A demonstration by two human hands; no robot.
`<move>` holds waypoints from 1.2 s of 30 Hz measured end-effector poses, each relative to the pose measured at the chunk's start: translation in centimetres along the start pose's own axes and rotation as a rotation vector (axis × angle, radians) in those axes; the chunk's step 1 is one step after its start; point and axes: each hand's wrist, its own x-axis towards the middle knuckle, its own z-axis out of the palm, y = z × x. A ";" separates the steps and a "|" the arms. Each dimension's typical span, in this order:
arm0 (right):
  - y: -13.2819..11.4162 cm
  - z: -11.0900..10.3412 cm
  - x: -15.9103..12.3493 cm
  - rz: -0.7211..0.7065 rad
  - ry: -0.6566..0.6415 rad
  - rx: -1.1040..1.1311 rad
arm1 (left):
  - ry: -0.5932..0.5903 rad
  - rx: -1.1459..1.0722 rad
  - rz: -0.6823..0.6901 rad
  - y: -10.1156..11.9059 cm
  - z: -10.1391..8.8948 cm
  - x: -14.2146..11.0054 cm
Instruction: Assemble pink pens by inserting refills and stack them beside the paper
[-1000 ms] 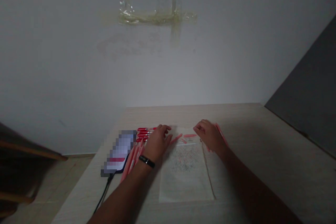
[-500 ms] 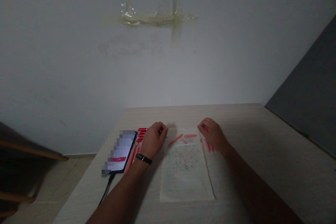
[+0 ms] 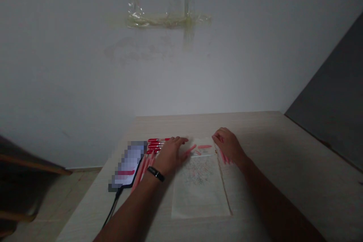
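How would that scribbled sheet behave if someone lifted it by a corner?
The scribbled sheet would probably flop, as it looks thin. The small pink pieces might slide or roll off, since they seem to lie loose across its top.

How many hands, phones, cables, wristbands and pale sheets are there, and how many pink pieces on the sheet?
Left hand and right hand: 2
Phone: 1
Cable: 1
Wristband: 1
Pale sheet: 1
Pink pieces on it: 3
Total: 9
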 end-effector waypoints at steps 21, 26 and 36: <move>-0.9 -0.3 0.1 0.023 -0.025 -0.020 | -0.054 0.055 -0.009 0.4 0.7 0.0; -0.7 0.0 -0.1 0.022 -0.033 -0.001 | 0.014 -0.043 -0.059 0.8 0.3 0.3; -0.8 0.2 -0.2 -0.004 -0.037 0.009 | 0.059 -0.038 -0.064 0.8 0.2 0.3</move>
